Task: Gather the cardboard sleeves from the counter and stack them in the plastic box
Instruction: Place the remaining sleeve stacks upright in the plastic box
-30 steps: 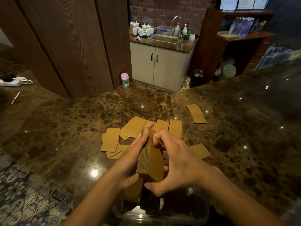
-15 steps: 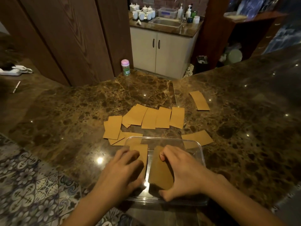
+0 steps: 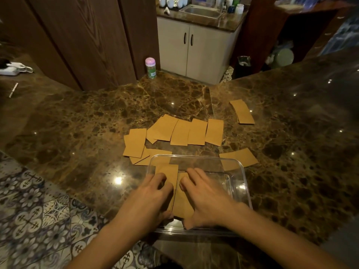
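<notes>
A clear plastic box sits at the counter's near edge. Inside it lie two stacks of brown cardboard sleeves: a left stack and a right stack. My left hand rests flat on the left stack, fingers curled over it. My right hand grips the right stack, fingers on top and thumb at its near end. Several loose sleeves lie spread on the counter beyond the box. One small pile lies far right, and another sleeve lies beside the box's right corner.
The counter is dark brown marble with a seam down the middle. A small green bottle with a pink cap stands at the far edge. A white power strip and a pen lie far left. Patterned floor tiles show lower left.
Both hands brought the held stack of sleeves down from above the box into it. They now press the two stacks flat on the box's floor.
</notes>
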`<state>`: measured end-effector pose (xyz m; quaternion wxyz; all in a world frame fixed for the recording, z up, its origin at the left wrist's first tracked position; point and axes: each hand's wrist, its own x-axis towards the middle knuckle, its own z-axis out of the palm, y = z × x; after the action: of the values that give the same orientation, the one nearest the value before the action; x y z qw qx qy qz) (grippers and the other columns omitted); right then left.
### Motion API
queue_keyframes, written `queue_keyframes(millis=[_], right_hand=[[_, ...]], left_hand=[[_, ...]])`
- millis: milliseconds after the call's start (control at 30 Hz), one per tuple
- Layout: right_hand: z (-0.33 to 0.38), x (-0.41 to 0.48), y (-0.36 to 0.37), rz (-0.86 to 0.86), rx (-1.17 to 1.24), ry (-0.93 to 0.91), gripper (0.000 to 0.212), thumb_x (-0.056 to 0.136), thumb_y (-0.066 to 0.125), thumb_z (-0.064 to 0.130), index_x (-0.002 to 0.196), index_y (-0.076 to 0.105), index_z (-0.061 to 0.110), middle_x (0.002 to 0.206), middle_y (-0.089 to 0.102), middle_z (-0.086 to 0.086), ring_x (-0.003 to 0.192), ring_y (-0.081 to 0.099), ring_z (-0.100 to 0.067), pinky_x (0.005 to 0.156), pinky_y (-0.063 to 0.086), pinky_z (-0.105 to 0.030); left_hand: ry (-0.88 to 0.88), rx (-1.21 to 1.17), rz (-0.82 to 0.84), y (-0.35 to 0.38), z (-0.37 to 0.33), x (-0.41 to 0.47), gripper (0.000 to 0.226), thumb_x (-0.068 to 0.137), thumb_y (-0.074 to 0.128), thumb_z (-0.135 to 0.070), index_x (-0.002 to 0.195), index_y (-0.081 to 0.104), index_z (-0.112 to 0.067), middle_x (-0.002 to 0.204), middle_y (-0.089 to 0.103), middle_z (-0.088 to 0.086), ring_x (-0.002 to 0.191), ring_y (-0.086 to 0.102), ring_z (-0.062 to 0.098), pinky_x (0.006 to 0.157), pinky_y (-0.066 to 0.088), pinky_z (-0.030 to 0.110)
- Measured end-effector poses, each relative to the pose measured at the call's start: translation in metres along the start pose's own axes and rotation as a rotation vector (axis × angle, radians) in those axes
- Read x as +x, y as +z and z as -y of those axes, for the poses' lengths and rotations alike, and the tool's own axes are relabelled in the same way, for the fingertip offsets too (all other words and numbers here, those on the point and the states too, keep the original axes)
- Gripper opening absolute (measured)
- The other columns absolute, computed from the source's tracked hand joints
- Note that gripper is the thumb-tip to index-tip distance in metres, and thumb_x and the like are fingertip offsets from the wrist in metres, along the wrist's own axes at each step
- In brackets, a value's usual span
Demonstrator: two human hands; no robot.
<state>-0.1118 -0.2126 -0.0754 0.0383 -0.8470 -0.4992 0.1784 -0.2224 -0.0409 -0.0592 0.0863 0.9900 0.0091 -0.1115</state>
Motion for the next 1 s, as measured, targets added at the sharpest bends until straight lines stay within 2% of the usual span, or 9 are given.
queue_keyframes(millis=[133,267,367,500,600,667,800,933,1000], right_hand=[[0.0,-0.003,0.002,0.001,-0.032,-0.011,0.095,0.072,0.075,0.069,0.143,0.038,0.018,0.161,0.023,-0.009,0.147,0.02,-0.029,0.117,0.038,-0.043],[0.004,-0.003,0.006,0.017,-0.024,-0.034,0.104,0.081,0.068,0.07,0.157,0.023,0.015,0.175,-0.012,-0.008,0.161,-0.007,-0.03,0.121,0.036,-0.048],[0.004,-0.002,0.003,-0.013,-0.005,-0.013,0.094,0.081,0.068,0.066,0.152,0.032,0.015,0.173,0.002,-0.009,0.157,0.003,-0.032,0.115,0.044,-0.051],[0.003,-0.003,-0.002,-0.033,0.019,0.021,0.085,0.079,0.074,0.063,0.142,0.039,0.017,0.157,0.02,-0.007,0.145,0.017,-0.029,0.109,0.047,-0.045],[-0.003,-0.003,-0.001,-0.026,0.107,0.011,0.089,0.074,0.08,0.061,0.14,0.04,0.017,0.157,0.02,-0.003,0.146,0.018,-0.024,0.113,0.044,-0.041],[-0.007,-0.003,-0.001,-0.034,0.161,0.011,0.089,0.07,0.081,0.062,0.137,0.042,0.018,0.156,0.021,0.0,0.145,0.021,-0.021,0.112,0.045,-0.039],[-0.011,-0.005,0.0,-0.038,0.187,0.013,0.087,0.068,0.082,0.064,0.135,0.044,0.022,0.152,0.024,0.003,0.141,0.024,-0.016,0.11,0.046,-0.033],[-0.011,-0.005,0.001,-0.034,0.18,0.019,0.086,0.071,0.083,0.06,0.138,0.043,0.024,0.155,0.022,0.005,0.142,0.025,-0.016,0.111,0.044,-0.033],[-0.009,-0.005,0.002,-0.043,0.168,0.026,0.085,0.072,0.083,0.058,0.139,0.042,0.024,0.156,0.022,0.004,0.143,0.025,-0.017,0.111,0.044,-0.034]], left_hand=[[0.013,-0.002,-0.016,0.0,-0.001,-0.001,0.071,0.083,0.071,-0.057,0.142,0.044,-0.028,0.153,0.03,-0.001,0.138,0.03,0.019,0.101,0.048,0.035],[0.0,0.041,-0.004,-0.006,-0.004,-0.002,0.068,0.085,0.068,-0.057,0.142,0.043,-0.028,0.153,0.028,-0.002,0.138,0.029,0.019,0.094,0.051,0.034],[-0.015,0.104,0.014,-0.007,-0.01,0.0,0.069,0.087,0.066,-0.058,0.142,0.041,-0.025,0.153,0.028,-0.001,0.137,0.031,0.023,0.089,0.054,0.037],[-0.046,0.14,0.09,-0.007,-0.011,0.001,0.078,0.062,0.085,-0.061,0.121,0.058,-0.019,0.132,0.055,0.004,0.113,0.053,0.027,0.06,0.061,0.038],[0.01,0.142,0.0,0.0,-0.008,0.002,0.082,0.082,0.069,-0.059,0.146,0.023,-0.035,0.145,0.034,0.007,0.128,0.038,0.029,0.081,0.056,0.04],[0.024,0.155,-0.009,-0.002,-0.008,0.001,0.08,0.089,0.061,-0.06,0.148,0.011,-0.042,0.148,0.025,0.007,0.133,0.031,0.029,0.089,0.051,0.04],[0.005,0.178,-0.003,-0.004,-0.011,0.001,0.076,0.088,0.061,-0.061,0.151,0.026,-0.035,0.148,0.031,0.009,0.136,0.031,0.031,0.097,0.045,0.045],[0.042,0.215,0.07,-0.004,-0.011,0.004,0.082,0.09,0.064,-0.052,0.155,0.017,-0.033,0.161,0.005,0.007,0.144,0.014,0.03,0.105,0.042,0.044],[0.038,0.205,0.078,-0.006,-0.011,0.007,0.082,0.088,0.068,-0.048,0.153,0.019,-0.034,0.16,0.006,0.005,0.142,0.016,0.028,0.102,0.044,0.043]])
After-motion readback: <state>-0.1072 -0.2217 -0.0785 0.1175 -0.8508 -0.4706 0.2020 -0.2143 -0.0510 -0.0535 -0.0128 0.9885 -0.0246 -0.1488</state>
